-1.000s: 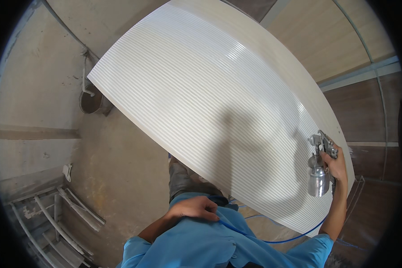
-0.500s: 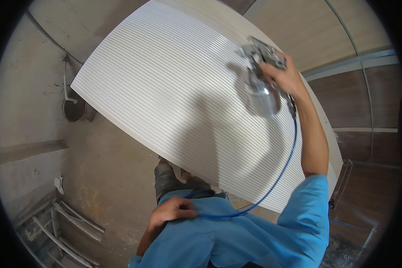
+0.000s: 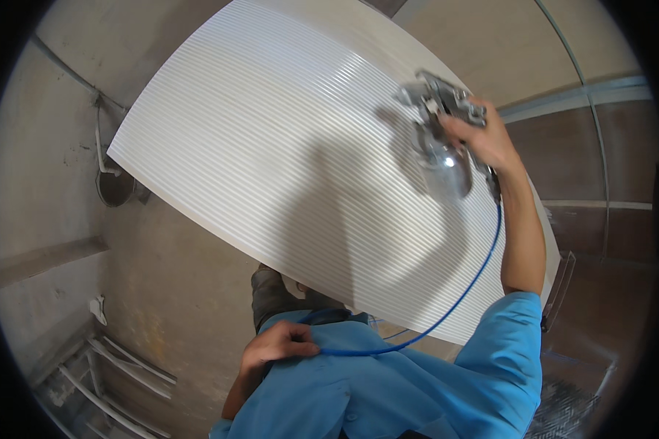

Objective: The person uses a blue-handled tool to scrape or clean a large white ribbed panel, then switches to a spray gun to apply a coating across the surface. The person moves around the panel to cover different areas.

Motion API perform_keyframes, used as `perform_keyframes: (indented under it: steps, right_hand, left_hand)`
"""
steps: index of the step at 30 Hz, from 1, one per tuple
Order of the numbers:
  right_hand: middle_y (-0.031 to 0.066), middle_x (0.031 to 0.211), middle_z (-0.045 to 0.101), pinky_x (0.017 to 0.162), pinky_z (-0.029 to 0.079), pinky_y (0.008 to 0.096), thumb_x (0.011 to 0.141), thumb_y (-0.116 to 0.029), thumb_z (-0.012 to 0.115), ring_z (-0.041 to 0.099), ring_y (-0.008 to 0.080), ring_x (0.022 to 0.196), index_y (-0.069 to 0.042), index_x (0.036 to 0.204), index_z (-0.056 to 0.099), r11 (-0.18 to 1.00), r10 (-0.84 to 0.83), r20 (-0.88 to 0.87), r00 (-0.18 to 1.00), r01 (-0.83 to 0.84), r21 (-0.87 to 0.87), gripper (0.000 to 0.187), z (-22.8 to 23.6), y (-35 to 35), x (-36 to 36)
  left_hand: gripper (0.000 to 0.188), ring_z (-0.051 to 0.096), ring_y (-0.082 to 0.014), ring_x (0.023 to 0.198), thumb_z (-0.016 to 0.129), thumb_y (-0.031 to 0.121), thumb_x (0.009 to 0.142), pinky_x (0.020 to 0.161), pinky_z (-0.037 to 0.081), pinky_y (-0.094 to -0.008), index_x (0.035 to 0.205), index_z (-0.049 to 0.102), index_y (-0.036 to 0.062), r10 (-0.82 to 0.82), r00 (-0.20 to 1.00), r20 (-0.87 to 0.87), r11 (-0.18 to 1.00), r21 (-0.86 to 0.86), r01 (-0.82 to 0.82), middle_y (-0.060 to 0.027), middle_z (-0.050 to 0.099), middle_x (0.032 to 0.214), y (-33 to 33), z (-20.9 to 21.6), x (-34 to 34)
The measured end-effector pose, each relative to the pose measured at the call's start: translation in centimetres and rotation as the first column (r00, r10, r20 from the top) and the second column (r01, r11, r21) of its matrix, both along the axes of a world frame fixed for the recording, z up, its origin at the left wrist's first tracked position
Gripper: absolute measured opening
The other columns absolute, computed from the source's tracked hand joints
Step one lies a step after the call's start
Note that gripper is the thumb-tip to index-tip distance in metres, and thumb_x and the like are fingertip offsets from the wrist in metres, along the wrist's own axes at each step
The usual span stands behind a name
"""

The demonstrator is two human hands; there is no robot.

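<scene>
My right hand (image 3: 483, 135) is wrapped round the handle of a metal spray gun (image 3: 443, 99). A shiny silver cup (image 3: 444, 172) hangs below the gun's body. The gun is over the right part of a large white ribbed panel (image 3: 249, 139), its nozzle pointing left, and its shadow falls on the ribs. From the handle a blue hose (image 3: 461, 300) curves down to my waist. There my left hand (image 3: 282, 342) is closed around the hose, close against my blue shirt.
A dark bucket (image 3: 116, 188) stands beyond the panel's left corner, with a pale pipe (image 3: 100, 139) above it. Pale bars of a frame (image 3: 128, 366) lie at lower left. Brown wall panels (image 3: 575, 161) with metal strips rise on the right.
My right hand and the spray gun have shifted slightly right and down over the panel, and the hose curve has moved right with them. The left hand keeps its hold at my waist.
</scene>
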State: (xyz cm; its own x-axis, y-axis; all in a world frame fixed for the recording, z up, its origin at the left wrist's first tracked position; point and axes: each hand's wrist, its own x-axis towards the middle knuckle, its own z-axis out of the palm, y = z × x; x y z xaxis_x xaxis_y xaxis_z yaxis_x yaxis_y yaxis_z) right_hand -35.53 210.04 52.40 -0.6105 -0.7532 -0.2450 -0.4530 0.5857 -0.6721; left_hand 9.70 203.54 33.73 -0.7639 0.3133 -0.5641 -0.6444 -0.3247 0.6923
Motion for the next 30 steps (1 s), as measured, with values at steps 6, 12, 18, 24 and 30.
perform_keyframes:
  steps: [6,12,18,24,30]
  right_hand:
    - [0.0028,0.076,0.062,0.064,0.048,0.0294,0.086,-0.015,0.067,0.054,0.0114,0.063,-0.01,0.146,0.058,0.96,-0.255,-0.091,0.963,0.264,0.099,0.06,-2.8,19.0,-1.0]
    - [0.0037,0.07,0.061,0.057,0.045,0.0313,0.086,-0.013,0.068,0.054,0.0134,0.059,0.0,0.13,0.066,0.819,-0.539,-0.151,0.829,0.557,0.135,0.046,-4.4,38.2,-1.3]
    - [0.0024,0.073,0.061,0.056,0.044,0.0299,0.089,-0.011,0.067,0.053,0.011,0.061,0.0,0.141,0.059,0.651,-0.717,-0.244,0.653,0.752,0.103,0.054,-3.2,45.9,3.9]
    - [0.0005,0.067,0.058,0.052,0.042,0.0262,0.091,-0.012,0.068,0.053,0.0093,0.056,0.003,0.105,0.066,0.823,-0.56,0.023,0.828,0.559,-0.102,0.021,-2.4,35.9,7.5]
    - [-0.0008,0.071,0.059,0.055,0.044,0.0262,0.091,-0.012,0.069,0.052,0.0081,0.059,0.004,0.13,0.063,0.95,-0.238,0.201,0.95,0.271,-0.156,0.042,-4.7,14.5,8.8]
  left_hand:
    - [0.024,0.058,-0.0107,0.072,0.078,0.026,0.089,0.066,0.045,-0.0291,0.092,0.075,0.0023,-0.195,0.976,-0.095,0.98,-0.053,0.191,-0.0044,0.068,0.076,5.2,-0.2,-3.7]
    - [0.032,0.064,-0.0194,0.074,0.077,0.035,0.089,0.069,0.049,-0.0334,0.094,0.076,0.0038,-0.453,0.882,-0.13,0.887,-0.169,0.431,-0.0105,0.071,0.08,12.0,-1.0,-6.9]
    - [0.032,0.066,-0.0199,0.075,0.077,0.034,0.088,0.069,0.05,-0.0335,0.09,0.074,0.0021,-0.442,0.881,-0.172,0.895,-0.146,0.421,-0.0113,0.072,0.081,13.0,-0.9,-7.1]
    - [0.031,0.064,-0.0163,0.074,0.077,0.033,0.089,0.068,0.048,-0.0316,0.089,0.073,0.0022,-0.336,0.918,-0.209,0.94,-0.13,0.314,-0.0093,0.071,0.08,11.0,-1.3,-4.5]
    - [0.029,0.059,-0.0123,0.075,0.077,0.031,0.089,0.07,0.046,-0.0301,0.089,0.073,0.0027,-0.104,0.977,-0.184,0.994,-0.061,0.095,-0.005,0.069,0.077,6.2,-1.8,1.0]
